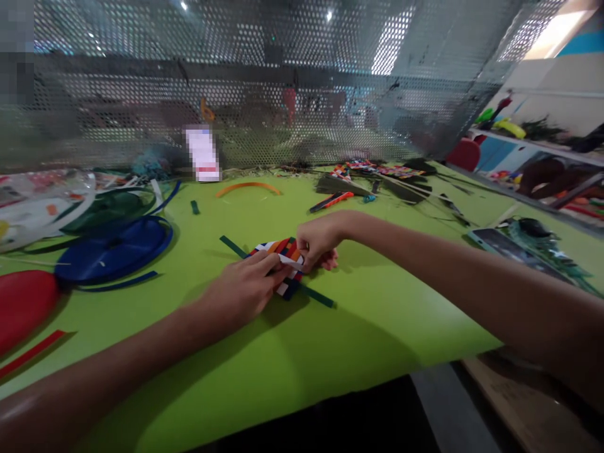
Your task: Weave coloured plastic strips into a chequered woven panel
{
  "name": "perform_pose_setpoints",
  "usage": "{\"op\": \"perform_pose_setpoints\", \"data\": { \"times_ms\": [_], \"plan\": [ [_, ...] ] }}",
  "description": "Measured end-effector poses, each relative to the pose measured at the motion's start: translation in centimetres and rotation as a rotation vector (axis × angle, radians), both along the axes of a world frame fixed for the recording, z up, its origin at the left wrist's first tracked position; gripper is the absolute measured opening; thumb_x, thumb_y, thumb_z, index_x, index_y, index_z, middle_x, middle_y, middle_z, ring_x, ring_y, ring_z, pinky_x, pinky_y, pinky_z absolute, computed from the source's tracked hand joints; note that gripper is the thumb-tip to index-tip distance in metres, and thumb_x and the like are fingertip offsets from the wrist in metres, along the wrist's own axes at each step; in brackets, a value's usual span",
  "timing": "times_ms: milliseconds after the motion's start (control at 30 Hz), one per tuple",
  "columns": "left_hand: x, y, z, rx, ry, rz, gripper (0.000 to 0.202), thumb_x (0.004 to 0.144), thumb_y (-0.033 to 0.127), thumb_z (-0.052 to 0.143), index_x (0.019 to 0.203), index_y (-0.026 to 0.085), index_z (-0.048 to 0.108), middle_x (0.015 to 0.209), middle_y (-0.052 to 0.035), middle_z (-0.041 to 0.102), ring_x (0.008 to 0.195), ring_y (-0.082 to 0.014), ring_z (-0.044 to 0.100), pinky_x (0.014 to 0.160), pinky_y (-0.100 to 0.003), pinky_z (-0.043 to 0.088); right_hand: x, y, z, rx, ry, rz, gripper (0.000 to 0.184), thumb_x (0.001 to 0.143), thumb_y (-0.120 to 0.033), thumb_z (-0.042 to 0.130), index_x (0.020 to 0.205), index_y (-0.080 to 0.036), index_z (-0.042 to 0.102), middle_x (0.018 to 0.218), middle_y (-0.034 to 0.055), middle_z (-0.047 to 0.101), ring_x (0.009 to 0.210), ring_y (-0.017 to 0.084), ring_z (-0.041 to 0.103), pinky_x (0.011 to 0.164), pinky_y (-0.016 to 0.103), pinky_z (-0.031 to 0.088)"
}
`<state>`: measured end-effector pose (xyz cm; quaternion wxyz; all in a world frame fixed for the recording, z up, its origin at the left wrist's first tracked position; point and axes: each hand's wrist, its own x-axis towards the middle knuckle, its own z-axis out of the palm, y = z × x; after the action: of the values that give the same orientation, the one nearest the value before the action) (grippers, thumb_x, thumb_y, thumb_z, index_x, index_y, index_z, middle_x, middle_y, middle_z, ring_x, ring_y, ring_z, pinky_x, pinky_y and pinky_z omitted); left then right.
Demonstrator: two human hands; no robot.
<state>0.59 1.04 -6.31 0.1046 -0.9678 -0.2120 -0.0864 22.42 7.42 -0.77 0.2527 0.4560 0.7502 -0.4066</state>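
A small woven ribbon piece (278, 247) in orange, red, white and blue lies on the table in front of me. A green ribbon strip (318, 296) crosses it, its ends sticking out at the upper left and lower right. My left hand (248, 283) is closed on the near left side of the weave, fingers bent over it. My right hand (321, 241) comes in from the right with its fingers pinched at the end of a white ribbon strip (292, 262) on top of the weave. The fingertips of both hands partly cover the piece.
Left on the green table (368, 333) lie a blue ribbon roll (113, 248), a red roll (26, 305) and a green roll (111, 207). An orange-handled cutter (331, 202) lies beyond my hands. A phone (202, 154) leans on the perforated metal screen (264, 94).
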Motion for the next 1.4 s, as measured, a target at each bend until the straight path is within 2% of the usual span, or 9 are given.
{"op": "perform_pose_setpoints", "data": {
  "times_ms": [367,433,500,533,600,767,933,1133,1400],
  "plan": [
    [0.2,-0.2,0.1,-0.035,0.004,0.026,0.041,0.098,0.015,0.042,0.136,0.01,0.057,0.112,-0.0164,0.064,0.109,-0.0326,0.06,0.092,-0.049,0.053,0.1,0.0,0.5,-0.019,0.014,0.019,0.019,0.089,-0.023,0.06,0.072,-0.014,0.062,0.062,0.0028,0.067,0.06,0.017,0.067,0.063,0.029,0.05],
    [0.2,-0.3,0.0,0.004,0.024,0.034,0.043,0.098,0.014,0.041,0.138,0.008,0.055,0.109,-0.016,0.064,0.105,-0.0322,0.061,0.092,-0.049,0.052,0.8,-1.3,0.7,0.154,0.093,0.036,0.009,0.086,-0.014,0.057,0.078,-0.015,0.062,0.069,0.0031,0.068,0.062,0.016,0.065,0.062,0.027,0.046],
    [0.2,-0.3,-0.2,0.039,0.032,0.035,0.044,0.097,0.013,0.042,0.139,0.007,0.053,0.11,-0.0161,0.064,0.103,-0.0313,0.061,0.093,-0.049,0.051,1.3,-2.9,0.6,0.546,0.246,0.089,0.009,0.082,-0.01,0.057,0.083,-0.015,0.064,0.079,0.0055,0.07,0.068,0.016,0.063,0.065,0.028,0.043],
    [0.2,-0.3,-0.2,0.054,0.028,0.032,0.044,0.097,0.013,0.043,0.139,0.007,0.053,0.111,-0.0161,0.063,0.102,-0.0306,0.061,0.094,-0.049,0.051,1.5,-3.7,0.4,0.703,0.326,0.073,0.008,0.085,-0.012,0.057,0.088,-0.015,0.064,0.085,0.0069,0.071,0.074,0.017,0.062,0.069,0.029,0.042],
    [0.1,-0.3,-0.4,0.071,0.003,0.016,0.04,0.097,0.014,0.044,0.134,0.008,0.056,0.109,-0.0155,0.063,0.1,-0.0294,0.061,0.093,-0.048,0.052,1.6,-5.2,-0.4,0.798,0.462,-0.009,0.012,0.091,-0.025,0.058,0.098,-0.015,0.063,0.094,0.0082,0.072,0.079,0.018,0.062,0.072,0.03,0.043],
    [0.0,-0.5,-0.1,0.071,-0.048,-0.036,0.029,0.1,0.014,0.039,0.106,0.011,0.067,0.094,-0.0116,0.061,0.091,-0.0271,0.062,0.084,-0.045,0.057,1.4,-6.6,-2.9,0.778,0.504,-0.084,0.029,0.094,-0.025,0.058,0.121,-0.015,0.055,0.109,0.0121,0.069,0.082,0.02,0.063,0.078,0.034,0.048],
    [0.0,-0.8,0.2,0.042,-0.087,-0.04,0.033,0.101,0.012,0.036,0.119,0.013,0.064,0.098,-0.0106,0.062,0.092,-0.0258,0.063,0.085,-0.044,0.057,1.9,-6.3,-4.2,0.766,0.589,-0.148,0.036,0.095,-0.026,0.056,0.129,-0.018,0.051,0.104,0.0098,0.072,0.077,0.018,0.065,0.073,0.032,0.051],
    [0.1,-1.0,-0.2,0.026,-0.13,-0.022,0.026,0.099,0.014,0.042,0.104,0.014,0.068,0.095,-0.0105,0.063,0.09,-0.0261,0.064,0.084,-0.045,0.058,1.6,-6.8,-5.6,0.833,0.609,-0.205,0.048,0.089,-0.026,0.062,0.134,-0.02,0.048,0.111,0.0103,0.071,0.072,0.018,0.065,0.071,0.035,0.054],
    [-0.2,-1.2,0.3,0.026,-0.073,-0.032,0.034,0.101,0.012,0.035,0.117,0.013,0.065,0.098,-0.01,0.065,0.091,-0.0258,0.063,0.084,-0.044,0.057,2.1,-7.1,-7.0,0.974,0.847,-0.217,0.03,0.094,-0.022,0.055,0.124,-0.022,0.057,0.116,0.0091,0.071,0.077,0.016,0.067,0.069,0.029,0.054]
  ]
}}
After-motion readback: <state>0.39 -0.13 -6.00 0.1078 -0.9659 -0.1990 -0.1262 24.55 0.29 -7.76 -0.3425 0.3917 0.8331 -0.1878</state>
